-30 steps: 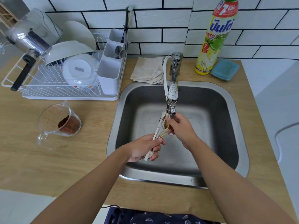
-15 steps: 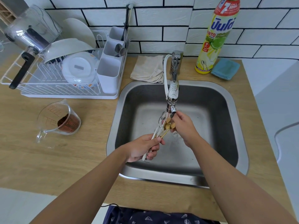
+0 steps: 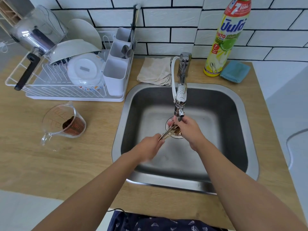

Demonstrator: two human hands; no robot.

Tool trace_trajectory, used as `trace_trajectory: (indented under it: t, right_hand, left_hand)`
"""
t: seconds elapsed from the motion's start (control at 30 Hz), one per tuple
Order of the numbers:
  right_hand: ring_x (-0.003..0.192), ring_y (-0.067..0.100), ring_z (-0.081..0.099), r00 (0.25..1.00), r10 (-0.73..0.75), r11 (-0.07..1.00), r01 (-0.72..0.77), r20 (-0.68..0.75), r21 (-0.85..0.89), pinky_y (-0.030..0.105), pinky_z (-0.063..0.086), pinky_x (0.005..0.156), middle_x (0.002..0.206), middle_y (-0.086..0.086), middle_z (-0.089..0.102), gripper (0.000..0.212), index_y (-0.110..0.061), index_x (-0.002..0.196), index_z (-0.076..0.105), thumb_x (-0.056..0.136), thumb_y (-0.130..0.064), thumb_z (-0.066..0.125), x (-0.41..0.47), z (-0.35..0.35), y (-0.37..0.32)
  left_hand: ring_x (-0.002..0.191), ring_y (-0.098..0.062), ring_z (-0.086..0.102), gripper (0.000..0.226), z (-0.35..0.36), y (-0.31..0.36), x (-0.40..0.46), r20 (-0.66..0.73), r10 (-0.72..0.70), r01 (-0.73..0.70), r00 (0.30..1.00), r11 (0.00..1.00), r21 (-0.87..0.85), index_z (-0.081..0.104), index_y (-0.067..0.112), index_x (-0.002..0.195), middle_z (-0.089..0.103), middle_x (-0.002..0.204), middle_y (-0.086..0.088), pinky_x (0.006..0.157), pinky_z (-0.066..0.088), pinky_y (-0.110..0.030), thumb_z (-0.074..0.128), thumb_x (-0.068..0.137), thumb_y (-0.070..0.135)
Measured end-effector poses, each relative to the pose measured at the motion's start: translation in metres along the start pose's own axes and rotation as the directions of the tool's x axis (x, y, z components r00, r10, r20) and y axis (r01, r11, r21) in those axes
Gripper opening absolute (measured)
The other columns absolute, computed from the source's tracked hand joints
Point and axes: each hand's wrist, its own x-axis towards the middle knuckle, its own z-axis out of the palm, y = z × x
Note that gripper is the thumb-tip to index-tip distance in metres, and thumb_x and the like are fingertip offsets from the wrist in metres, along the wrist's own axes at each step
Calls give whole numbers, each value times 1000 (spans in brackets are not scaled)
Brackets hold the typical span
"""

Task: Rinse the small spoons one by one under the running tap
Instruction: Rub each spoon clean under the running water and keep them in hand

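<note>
I'm in a home kitchen: steel sink (image 3: 233,100) set in my wooden counter (image 3: 50,160), dish rack (image 3: 55,95) with plates, dish soap bottle (image 3: 225,40), tiled wall (image 3: 166,22).

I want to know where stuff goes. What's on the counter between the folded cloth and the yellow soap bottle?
The tap's chrome base stands between the beige cloth and the soap bottle, with its white hose beside it, as the head view shows.

A wall (image 3: 166,22) of white brick tiles with dark grout is seen behind a wooden desk (image 3: 50,160), evenly lit, with pale floor (image 3: 20,212) shown below its front edge.
</note>
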Motion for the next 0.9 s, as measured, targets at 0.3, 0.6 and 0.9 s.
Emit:
trace_trajectory:
  t: [0.3, 0.6, 0.9]
  right_hand:
    - [91, 28, 77, 960, 224, 902, -271, 170, 337, 29, 63, 73, 107, 22, 77, 21, 2, 112, 68, 104, -15, 60, 2, -2, -9]
    - [95, 24, 73, 977, 116, 899, -180, 180, 398, 30, 62, 84, 107, 19, 77, 15, 0, 104, 74, 98, 1, 61, 1, -3, 4]
    - [70, 12, 71, 983, 168, 904, -181, 69, 387, 24, 56, 58, 90, 3, 81, 21, -12, 104, 75, 103, -15, 54, -1, -11, -1]
  left_hand:
    - [85, -21, 60, 26, 6, -15, 5, -359, 191, 92, 913, 763, 640, 45, 19, 121, 59, 110, -3, 59, 37, -29, 57, 98, 17]
    - [74, -14, 42, 29, 11, -21, 7, -346, 141, 100, 928, 798, 594, 35, 21, 120, 58, 109, -5, 54, 35, -26, 55, 100, 26]
    - [63, -20, 43, 24, 10, 3, 17, -342, 206, 87, 917, 734, 673, 28, 22, 116, 62, 93, -4, 42, 17, -31, 46, 100, 18]
